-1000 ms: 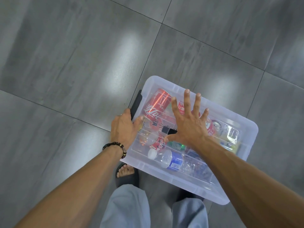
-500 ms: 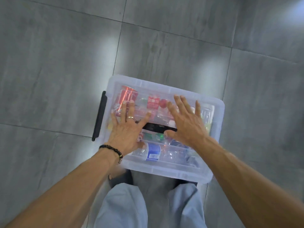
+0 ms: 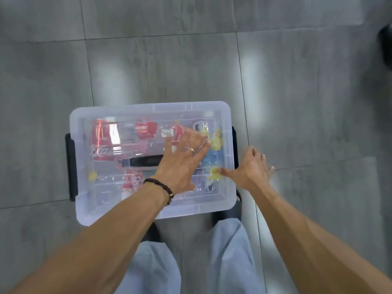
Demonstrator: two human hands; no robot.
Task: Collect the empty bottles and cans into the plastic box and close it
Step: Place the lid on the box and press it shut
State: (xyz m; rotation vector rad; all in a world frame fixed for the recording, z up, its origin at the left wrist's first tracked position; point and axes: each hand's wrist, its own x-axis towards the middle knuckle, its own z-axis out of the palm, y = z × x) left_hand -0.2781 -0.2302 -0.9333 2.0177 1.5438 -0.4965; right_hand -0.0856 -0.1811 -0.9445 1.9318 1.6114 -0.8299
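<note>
The clear plastic box (image 3: 84, 200) lies on the grey tiled floor in front of my legs, its see-through lid on top. Through the lid I see red cans (image 3: 101, 141), clear bottles and yellow caps. A black handle (image 3: 144, 160) runs across the lid's middle. My left hand (image 3: 180, 164), with a ring and a beaded bracelet, lies flat and spread on the right half of the lid. My right hand (image 3: 252, 166) is at the box's right edge, thumb on the lid's rim, fingers curled down over the right side clip. The picture is blurred by motion.
A black clip (image 3: 71, 166) stands out from the box's left side. My light blue trouser legs (image 3: 229, 257) and dark sandals are just below the box. A dark object (image 3: 386, 45) shows at the far right edge. Grey floor tiles surround the box.
The view swung, so the box now lies square to me. My left hand slid from the left part of the lid to the right half. My right hand left the lid top for the right edge.
</note>
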